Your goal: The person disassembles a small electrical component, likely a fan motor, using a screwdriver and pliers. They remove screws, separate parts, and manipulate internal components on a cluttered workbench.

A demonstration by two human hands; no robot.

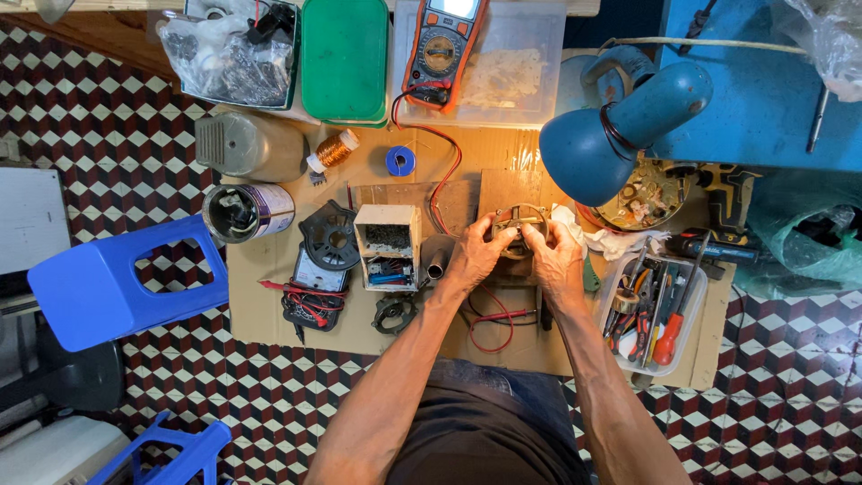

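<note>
**Both hands on a round motor part at the middle of the work board**

At the bottom centre of the frame, both forearms extend upward from the person's lap over the red, white and black chequered floor tiles [296,395]. A blue plastic stool [112,283] stands at the left edge.

The left hand [476,256] and the right hand [555,256] meet just above the centre of the frame. The fingers of both hands are closed around a round metal motor part with copper-coloured windings [518,224], which rests on a flat brown cardboard sheet [260,310] covering the bench. The left hand grips the part's left edge; the right hand grips its right edge.

Lower right of the hands, a clear plastic tray [611,287] holds pliers and screwdrivers with red and orange handles. Left of the hands stand a small open white box with compartments [388,244] and, further left, a black analogue meter with red leads [314,283].

Above the hands, a blue metal desk lamp [620,126] points down toward the part. Further up, a spool of copper wire [334,149] and a blue roll of tape [400,162] lie on the sheet. At the top edge sit an orange digital multimeter [442,49] and a green plastic lid [345,58].
</note>
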